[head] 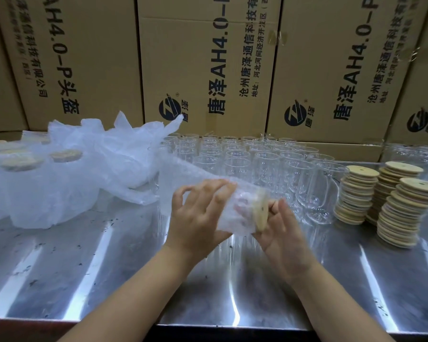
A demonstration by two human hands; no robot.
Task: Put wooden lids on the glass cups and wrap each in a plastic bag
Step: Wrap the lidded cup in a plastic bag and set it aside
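I see the cup (235, 208) lying on its side above the table (84, 267), sleeved in a plastic bag (183, 169); my left hand (195, 218) grips its wrapped body, my right hand (282, 233) pinches the wooden lid (262, 215) at its right end

1. Boxes (208, 58), far: tan cardboard, black print and round black logos.
2. Lids (356, 193), right: pale wood, cream edges.
3. Cups (245, 156): clear glass.
4. Bags (72, 169), left: milky white.
5. Tabletop (84, 267): silver steel, bright streaks, dark specks.
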